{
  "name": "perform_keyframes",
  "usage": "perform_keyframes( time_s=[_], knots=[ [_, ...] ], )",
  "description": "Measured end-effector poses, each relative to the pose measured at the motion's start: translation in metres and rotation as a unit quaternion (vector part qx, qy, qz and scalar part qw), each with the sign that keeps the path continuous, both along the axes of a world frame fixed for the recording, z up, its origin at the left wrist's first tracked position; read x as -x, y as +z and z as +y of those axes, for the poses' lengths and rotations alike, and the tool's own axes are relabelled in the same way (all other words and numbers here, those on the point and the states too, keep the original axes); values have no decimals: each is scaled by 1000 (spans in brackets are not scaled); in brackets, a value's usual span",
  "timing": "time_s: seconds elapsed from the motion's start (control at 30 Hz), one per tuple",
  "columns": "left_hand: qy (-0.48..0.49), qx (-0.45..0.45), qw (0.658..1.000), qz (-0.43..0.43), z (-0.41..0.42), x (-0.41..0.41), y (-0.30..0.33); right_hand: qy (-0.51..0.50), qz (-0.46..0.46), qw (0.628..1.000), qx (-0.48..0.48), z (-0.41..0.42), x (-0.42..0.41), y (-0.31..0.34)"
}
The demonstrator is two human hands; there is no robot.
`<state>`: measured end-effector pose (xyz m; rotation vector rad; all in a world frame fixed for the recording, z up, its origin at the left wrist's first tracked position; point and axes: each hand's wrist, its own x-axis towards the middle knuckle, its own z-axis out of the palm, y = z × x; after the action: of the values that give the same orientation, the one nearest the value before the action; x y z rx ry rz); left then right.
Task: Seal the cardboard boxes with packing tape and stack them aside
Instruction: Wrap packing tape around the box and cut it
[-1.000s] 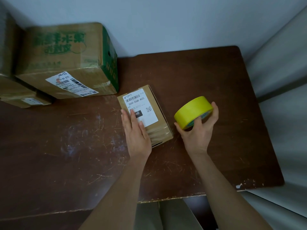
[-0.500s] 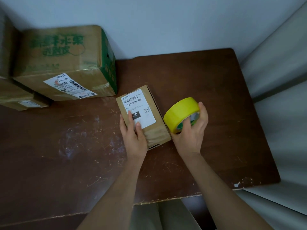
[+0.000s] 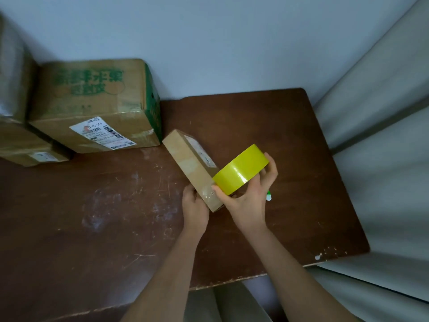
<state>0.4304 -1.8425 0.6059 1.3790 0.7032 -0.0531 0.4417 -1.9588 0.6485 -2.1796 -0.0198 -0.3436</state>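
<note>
A small brown cardboard box (image 3: 189,162) stands tipped up on its long edge on the dark wooden table (image 3: 278,126), its white label facing right. My left hand (image 3: 194,209) grips the box's near end from the left. My right hand (image 3: 249,198) holds a yellow roll of packing tape (image 3: 240,169) against the near right side of the box, thumb on the roll's outer face and fingers behind it.
A large cardboard box (image 3: 92,105) with green print and a shipping label sits at the back left by the wall. Further brown boxes (image 3: 25,149) lie at the far left edge. A small green and white object (image 3: 268,196) lies on the table behind my right hand. Pale fabric (image 3: 383,135) borders the table's right side.
The small box was lying flat with its label up; it now stands tilted on its edge. My left hand shifted from the top to the near end. The tape roll moved left against the box.
</note>
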Motion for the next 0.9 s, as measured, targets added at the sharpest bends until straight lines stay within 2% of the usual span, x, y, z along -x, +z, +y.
perform_keyframes(
  time_s=[0.03, 0.1, 0.2, 0.27, 0.33, 0.4, 0.47, 0.53, 0.7, 0.9],
  knots=[
    [56, 48, 997, 18, 4, -3, 11, -9, 8, 1000, -10, 2, 1, -1],
    [89, 84, 992, 36, 12, -14, 31, -21, 22, 999, -22, 5, 2, -2],
    [-10, -25, 999, 19, 19, -36, 51, -47, 46, 997, -33, 5, 1, -6],
    [-85, -121, 989, 24, 16, -46, 59, -64, 58, 996, -26, 0, -2, -8],
    [-113, -164, 980, 9, 12, -54, 62, -52, 68, 996, -12, -8, -5, -12],
    [-154, -236, 959, -44, 7, -60, 62, -42, 74, 996, 27, -15, -7, -13],
    [-201, -299, 929, -88, 2, -64, 55, -73, 79, 994, 37, -18, -8, -13],
    [-216, -302, 924, -95, -3, -68, 48, -93, 81, 992, 15, -21, -7, -7],
    [-212, -233, 944, -102, -9, -77, 48, -117, 74, 989, -45, -30, -15, 12],
    [-225, -196, 949, -106, -16, -80, 57, -114, 137, 977, -114, -35, -22, 26]
  ],
)
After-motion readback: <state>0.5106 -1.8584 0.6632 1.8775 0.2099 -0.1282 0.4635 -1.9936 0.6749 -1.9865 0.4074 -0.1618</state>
